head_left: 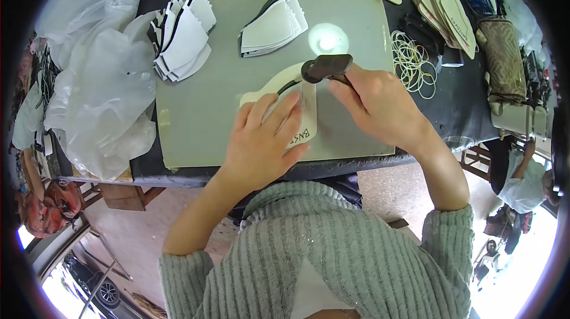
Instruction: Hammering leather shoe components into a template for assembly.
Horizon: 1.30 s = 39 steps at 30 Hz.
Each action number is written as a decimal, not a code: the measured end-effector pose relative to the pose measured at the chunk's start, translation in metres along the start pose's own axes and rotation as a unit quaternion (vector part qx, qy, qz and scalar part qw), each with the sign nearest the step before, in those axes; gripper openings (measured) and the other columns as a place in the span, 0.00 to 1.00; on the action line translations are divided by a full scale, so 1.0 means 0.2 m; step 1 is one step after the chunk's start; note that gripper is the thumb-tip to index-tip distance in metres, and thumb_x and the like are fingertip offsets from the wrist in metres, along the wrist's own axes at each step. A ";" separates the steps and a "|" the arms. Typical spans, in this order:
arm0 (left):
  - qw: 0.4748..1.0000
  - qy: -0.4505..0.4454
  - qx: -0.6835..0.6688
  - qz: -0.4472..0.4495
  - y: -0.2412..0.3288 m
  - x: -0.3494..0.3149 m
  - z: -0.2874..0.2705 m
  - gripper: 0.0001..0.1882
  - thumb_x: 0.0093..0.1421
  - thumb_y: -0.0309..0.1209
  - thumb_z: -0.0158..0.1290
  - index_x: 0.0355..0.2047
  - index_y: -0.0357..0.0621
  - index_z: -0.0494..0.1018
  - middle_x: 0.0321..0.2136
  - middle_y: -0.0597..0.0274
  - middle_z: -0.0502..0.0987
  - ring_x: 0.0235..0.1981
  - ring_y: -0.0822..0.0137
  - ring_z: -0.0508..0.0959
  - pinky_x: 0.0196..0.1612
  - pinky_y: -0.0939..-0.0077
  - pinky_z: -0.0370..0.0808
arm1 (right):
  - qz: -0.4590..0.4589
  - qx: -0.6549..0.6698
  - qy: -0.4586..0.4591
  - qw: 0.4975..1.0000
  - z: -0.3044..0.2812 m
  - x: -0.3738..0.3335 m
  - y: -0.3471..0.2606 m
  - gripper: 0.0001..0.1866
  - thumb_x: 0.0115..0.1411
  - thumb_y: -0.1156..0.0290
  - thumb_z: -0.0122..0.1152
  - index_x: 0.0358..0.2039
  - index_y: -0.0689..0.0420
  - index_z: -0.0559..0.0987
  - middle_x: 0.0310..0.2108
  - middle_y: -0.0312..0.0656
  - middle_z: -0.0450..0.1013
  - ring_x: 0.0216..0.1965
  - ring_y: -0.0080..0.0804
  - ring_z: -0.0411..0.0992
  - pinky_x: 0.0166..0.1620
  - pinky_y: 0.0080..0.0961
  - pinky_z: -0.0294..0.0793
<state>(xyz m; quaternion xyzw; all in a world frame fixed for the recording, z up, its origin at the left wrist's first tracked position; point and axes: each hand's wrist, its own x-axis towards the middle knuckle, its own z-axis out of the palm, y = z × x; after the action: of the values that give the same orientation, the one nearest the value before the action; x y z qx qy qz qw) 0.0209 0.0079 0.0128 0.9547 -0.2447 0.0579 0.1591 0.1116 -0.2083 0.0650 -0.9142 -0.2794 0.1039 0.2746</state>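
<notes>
My right hand [383, 105] is closed around the handle of a hammer [328, 69]. Its dark head is over the upper end of a cream card template [309, 118] that carries handwriting. My left hand [260, 144] lies on the template with its fingers spread, covering much of it. Between the fingers and the hammer head a curved black strip [289, 87] shows along a pale piece, partly hidden by the hand. Both hands work over a grey-green board [205, 117].
Two stacks of white pieces with black edges [183, 40] stand at the board's far side. Crumpled clear plastic bags [104, 81] cover the left. To the right are coiled pale cord [411, 63], more cream templates [448, 19] and a patterned roll [502, 60]. Other people are at both edges.
</notes>
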 end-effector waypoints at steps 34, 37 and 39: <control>0.975 0.205 -0.044 -0.073 -0.05 0.13 0.14 0.11 0.51 0.27 0.59 0.36 0.42 0.80 0.37 0.65 0.74 0.45 0.62 0.74 0.52 0.59 0.67 | -0.060 -0.146 -0.153 0.975 -0.06 0.16 -0.02 0.17 0.65 0.59 0.56 0.28 0.61 0.72 0.16 0.46 0.73 0.19 0.47 0.75 0.23 0.39 0.72; 0.975 0.206 -0.038 -0.070 -0.05 0.13 0.14 0.12 0.50 0.27 0.59 0.37 0.41 0.80 0.37 0.65 0.74 0.45 0.62 0.74 0.52 0.59 0.67 | -0.064 -0.160 -0.164 0.971 -0.04 0.16 -0.02 0.17 0.65 0.59 0.56 0.28 0.61 0.73 0.16 0.46 0.73 0.19 0.47 0.75 0.23 0.39 0.72; 0.975 0.206 -0.035 -0.071 -0.05 0.13 0.13 0.12 0.50 0.27 0.59 0.37 0.41 0.80 0.37 0.65 0.74 0.45 0.62 0.74 0.52 0.60 0.67 | -0.062 -0.166 -0.162 0.971 -0.04 0.16 -0.02 0.18 0.65 0.59 0.56 0.28 0.61 0.73 0.17 0.46 0.74 0.19 0.47 0.75 0.23 0.39 0.72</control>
<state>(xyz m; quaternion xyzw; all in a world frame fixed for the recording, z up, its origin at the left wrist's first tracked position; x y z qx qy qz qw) 0.0487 -0.0047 -0.0100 0.9311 -0.1402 0.2332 0.2428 0.1385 -0.1916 0.0727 -0.8989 -0.3895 0.1854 0.0763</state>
